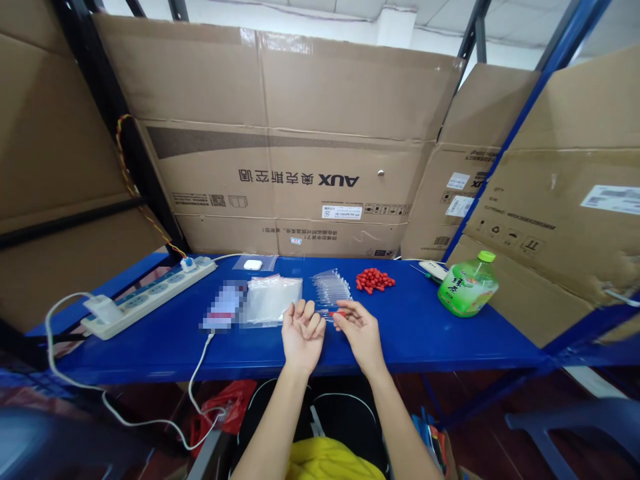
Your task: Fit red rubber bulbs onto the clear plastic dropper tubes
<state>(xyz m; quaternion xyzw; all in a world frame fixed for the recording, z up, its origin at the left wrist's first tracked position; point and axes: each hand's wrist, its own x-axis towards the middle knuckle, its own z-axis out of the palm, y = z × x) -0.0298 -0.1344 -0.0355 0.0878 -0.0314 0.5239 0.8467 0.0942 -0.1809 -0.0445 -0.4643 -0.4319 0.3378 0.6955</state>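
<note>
My left hand (303, 337) is palm up with its fingers curled, closed on one end of a thin clear plastic tube (324, 313). Against the tube's other end my right hand (361, 332) pinches a small red cap (339, 313) between thumb and fingertips. How far the cap sits on the tube cannot be made out. Just beyond my hands, a row of similar clear tubes (331, 287) lies side by side on the blue table (420, 340). A heap of red caps (375, 280) is to the right of that row.
Left of the tubes lie clear plastic bags (274, 300) and a phone (225, 305) on a charging cable. A power strip (160, 293) runs along the left side. On the right stands a green-capped bottle (469, 287). Cardboard sheets (300, 87) wall the table in.
</note>
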